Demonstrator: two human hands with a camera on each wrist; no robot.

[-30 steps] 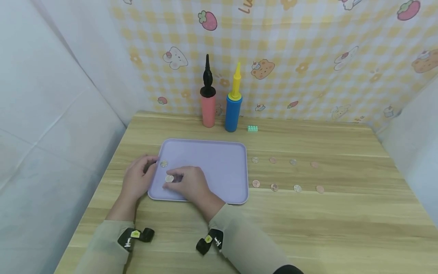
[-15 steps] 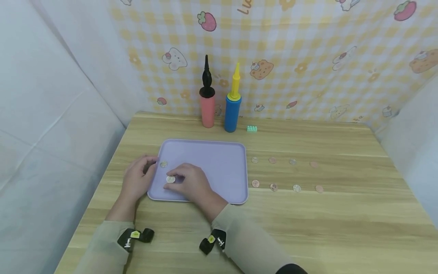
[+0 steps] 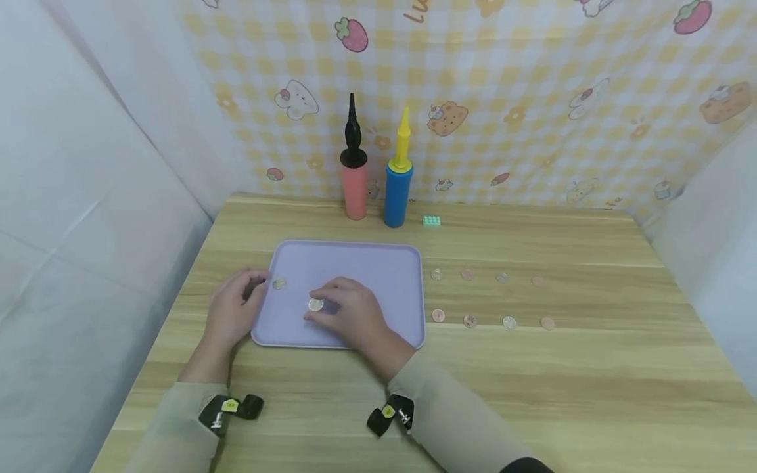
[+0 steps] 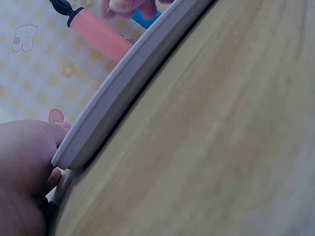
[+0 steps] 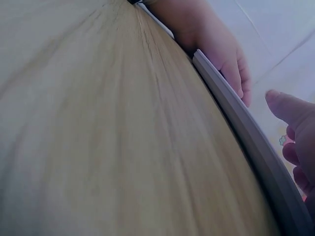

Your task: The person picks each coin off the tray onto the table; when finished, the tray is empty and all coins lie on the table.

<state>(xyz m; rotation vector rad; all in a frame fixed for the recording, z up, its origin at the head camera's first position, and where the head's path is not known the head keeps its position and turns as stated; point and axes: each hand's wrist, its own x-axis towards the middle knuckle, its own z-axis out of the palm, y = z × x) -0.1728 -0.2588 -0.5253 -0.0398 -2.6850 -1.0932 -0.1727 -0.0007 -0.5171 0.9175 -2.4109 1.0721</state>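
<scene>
A silvery coin (image 3: 316,305) is pinched between the thumb and fingertips of my right hand (image 3: 355,314), above the middle-left of a lilac tray (image 3: 393,282). At the tray's left edge, my left hand (image 3: 229,310) holds the rim, with thumb and fingers curved about it. The left wrist view has the tray's corner (image 4: 81,155) between parts of that hand. Another coin (image 3: 279,284) lies in the tray near the left rim. The right wrist view shows my right thumb (image 5: 285,105) over the tray, but the coin cannot be made out there.
Two rows of copper and silver coins (image 3: 470,321) lie on the wooden table right of the tray. Behind stand a pink balloon pump (image 3: 355,190) with a black nozzle and a blue balloon pump (image 3: 397,197) with a yellow one. A green toy brick (image 3: 432,221) sits beside them.
My right hand has shifted to the right over the tray, carrying the coin with it. My left hand stays at the tray's left edge. The head view has shifted slightly.
</scene>
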